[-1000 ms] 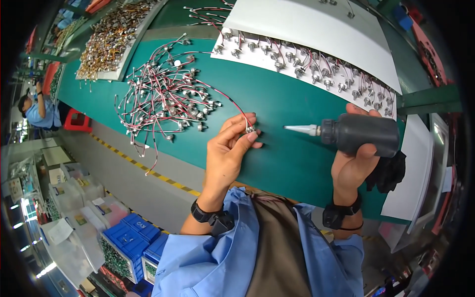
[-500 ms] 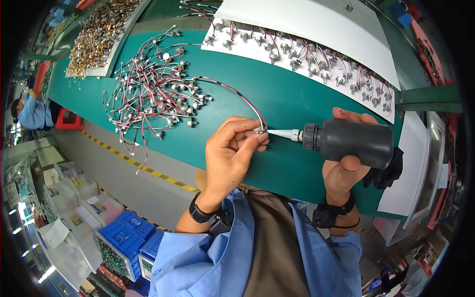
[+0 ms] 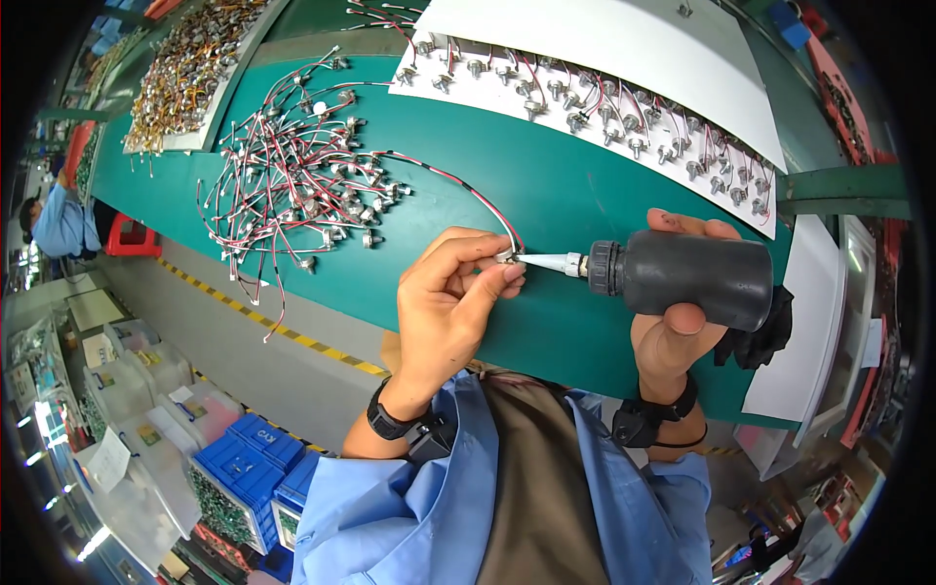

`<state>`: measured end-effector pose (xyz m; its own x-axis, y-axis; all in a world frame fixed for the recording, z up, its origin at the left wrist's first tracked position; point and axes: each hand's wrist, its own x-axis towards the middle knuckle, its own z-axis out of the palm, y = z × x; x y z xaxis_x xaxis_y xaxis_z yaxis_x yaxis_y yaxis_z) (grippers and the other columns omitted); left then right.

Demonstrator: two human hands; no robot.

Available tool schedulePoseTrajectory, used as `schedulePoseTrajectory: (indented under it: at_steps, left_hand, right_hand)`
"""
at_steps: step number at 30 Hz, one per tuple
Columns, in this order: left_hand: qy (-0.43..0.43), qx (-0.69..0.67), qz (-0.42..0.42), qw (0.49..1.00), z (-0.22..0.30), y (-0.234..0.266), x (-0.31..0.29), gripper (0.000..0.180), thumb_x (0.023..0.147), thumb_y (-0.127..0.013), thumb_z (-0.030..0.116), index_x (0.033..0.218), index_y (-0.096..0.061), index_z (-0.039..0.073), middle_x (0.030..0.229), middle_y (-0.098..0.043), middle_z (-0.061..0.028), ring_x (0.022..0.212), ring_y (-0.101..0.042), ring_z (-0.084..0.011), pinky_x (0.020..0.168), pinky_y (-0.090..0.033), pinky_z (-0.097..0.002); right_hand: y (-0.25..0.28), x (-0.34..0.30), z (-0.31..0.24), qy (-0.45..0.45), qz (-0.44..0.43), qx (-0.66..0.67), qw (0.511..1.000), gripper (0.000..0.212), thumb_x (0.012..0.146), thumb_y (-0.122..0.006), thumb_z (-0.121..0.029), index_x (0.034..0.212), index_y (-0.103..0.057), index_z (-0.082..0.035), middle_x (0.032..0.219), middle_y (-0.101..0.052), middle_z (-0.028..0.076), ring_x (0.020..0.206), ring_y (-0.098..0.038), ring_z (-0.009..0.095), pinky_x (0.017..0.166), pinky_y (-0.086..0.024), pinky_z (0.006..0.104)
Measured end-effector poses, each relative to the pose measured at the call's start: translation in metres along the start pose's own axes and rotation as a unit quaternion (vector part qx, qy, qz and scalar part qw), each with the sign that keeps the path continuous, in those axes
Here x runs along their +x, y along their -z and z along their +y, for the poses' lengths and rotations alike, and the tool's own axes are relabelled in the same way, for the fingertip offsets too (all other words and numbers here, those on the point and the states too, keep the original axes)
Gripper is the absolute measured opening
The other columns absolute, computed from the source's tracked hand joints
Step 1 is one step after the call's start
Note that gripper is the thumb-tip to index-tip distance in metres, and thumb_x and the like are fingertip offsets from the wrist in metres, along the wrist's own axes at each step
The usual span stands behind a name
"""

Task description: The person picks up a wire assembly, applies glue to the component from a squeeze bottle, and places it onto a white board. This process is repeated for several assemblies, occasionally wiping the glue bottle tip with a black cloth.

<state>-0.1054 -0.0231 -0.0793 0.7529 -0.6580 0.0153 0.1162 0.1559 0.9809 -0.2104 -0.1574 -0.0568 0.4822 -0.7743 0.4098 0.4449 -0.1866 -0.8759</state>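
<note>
My left hand [image 3: 439, 307] pinches a small metal potentiometer [image 3: 507, 256] between thumb and fingers, which hide most of it. Red, black and white wires [image 3: 466, 185] rise from the part and curve back toward a tangled pile of similar wired potentiometers [image 3: 307, 185]. On the other side, my right hand [image 3: 663, 346] is wrapped round a black squeeze bottle [image 3: 697, 278] lying on its side in the air. The bottle's pale tapered nozzle [image 3: 551, 261] points left, its tip at the held part; whether they touch I cannot tell.
White sheeting [image 3: 595, 44] at the back carries rows of wired potentiometers. A tray [image 3: 230, 95] of loose parts stands far left on the green table [image 3: 575, 185]. Black cloth [image 3: 768, 336] lies right of the bottle. Blue crates [image 3: 249, 453], a red stool [image 3: 135, 239] and a co-worker [image 3: 64, 224] are at left.
The whole scene has shifted slightly left in view. My hands keep the same grips, and the nozzle tip stays at the potentiometer.
</note>
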Motion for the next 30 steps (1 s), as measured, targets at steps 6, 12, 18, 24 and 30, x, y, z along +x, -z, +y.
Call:
schedulePoseTrajectory:
  at_steps: [6, 12, 18, 24, 30]
  left_hand:
    - [0.013, -0.012, 0.000, 1.000, 0.003, 0.001, 0.000, 0.014, 0.076, -0.052, -0.010, 0.090, -0.053, -0.009, 0.089, -0.052, -0.0113, 0.071, -0.059, -0.0147, 0.063, -0.051, -0.0224]
    - [0.027, -0.022, -0.001, 0.999, 0.006, 0.002, -0.001, 0.015, 0.076, -0.052, -0.010, 0.091, -0.054, -0.009, 0.091, -0.052, -0.0108, 0.073, -0.059, -0.0141, 0.065, -0.051, -0.0215]
    - [0.031, -0.027, -0.003, 0.999, 0.005, 0.002, -0.001, 0.015, 0.077, -0.053, -0.009, 0.092, -0.053, -0.009, 0.092, -0.053, -0.0112, 0.073, -0.059, -0.0143, 0.065, -0.051, -0.0221]
    - [0.037, -0.034, -0.004, 0.999, 0.005, 0.003, -0.002, 0.016, 0.077, -0.053, -0.007, 0.093, -0.053, -0.009, 0.091, -0.054, -0.0116, 0.072, -0.059, -0.0147, 0.064, -0.051, -0.0225]
    - [0.037, -0.030, -0.005, 0.999, 0.006, 0.004, -0.003, 0.016, 0.078, -0.053, -0.007, 0.093, -0.053, -0.009, 0.089, -0.055, -0.0117, 0.071, -0.059, -0.0148, 0.064, -0.050, -0.0218]
  right_hand:
    - [0.009, 0.000, 0.004, 0.040, -0.074, -0.028, 0.996, 0.073, 0.072, -0.058, -0.050, 0.118, -0.032, 0.000, 0.102, -0.052, 0.021, 0.095, -0.053, 0.025, 0.079, -0.043, 0.0320]
    - [0.012, 0.000, 0.003, 0.047, -0.066, -0.024, 0.996, 0.074, 0.071, -0.059, -0.050, 0.118, -0.032, 0.000, 0.102, -0.052, 0.021, 0.095, -0.053, 0.025, 0.079, -0.043, 0.0325]
    - [0.010, 0.000, 0.004, 0.041, -0.066, -0.025, 0.997, 0.074, 0.071, -0.059, -0.050, 0.118, -0.032, 0.000, 0.102, -0.052, 0.022, 0.096, -0.053, 0.026, 0.079, -0.043, 0.0322]
    - [0.011, 0.002, 0.003, 0.047, -0.062, -0.025, 0.997, 0.073, 0.071, -0.060, -0.049, 0.118, -0.032, 0.000, 0.102, -0.052, 0.022, 0.096, -0.053, 0.025, 0.079, -0.044, 0.0318]
    - [0.010, 0.001, 0.004, 0.048, -0.063, -0.011, 0.997, 0.073, 0.071, -0.061, -0.047, 0.118, -0.032, 0.000, 0.102, -0.053, 0.021, 0.096, -0.053, 0.025, 0.079, -0.044, 0.0320]
